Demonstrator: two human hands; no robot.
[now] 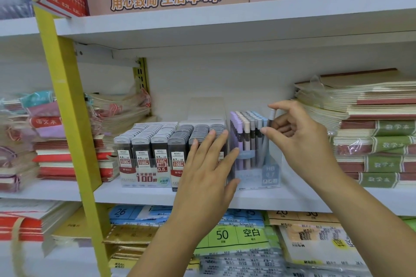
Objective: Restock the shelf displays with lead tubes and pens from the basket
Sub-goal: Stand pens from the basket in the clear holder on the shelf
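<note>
A clear pen display box [256, 175] stands on the middle shelf, packed with upright purple, beige and blue-grey pens. My right hand [299, 135] pinches one grey pen [271, 119] at the box's right rear corner, the pen upright and partly in the box. My left hand [207, 171] has straight fingers pressed flat against the box's left front side. Left of it stand two display boxes of lead tubes [148, 141], dark tubes with grey caps in rows. The basket is not in view.
Stacks of notebooks [371, 132] fill the shelf to the right, and more wrapped notebooks [117, 110] lie behind and left of the lead boxes. A yellow upright [67, 108] stands left. Paper packs [236, 234] lie on the shelf below.
</note>
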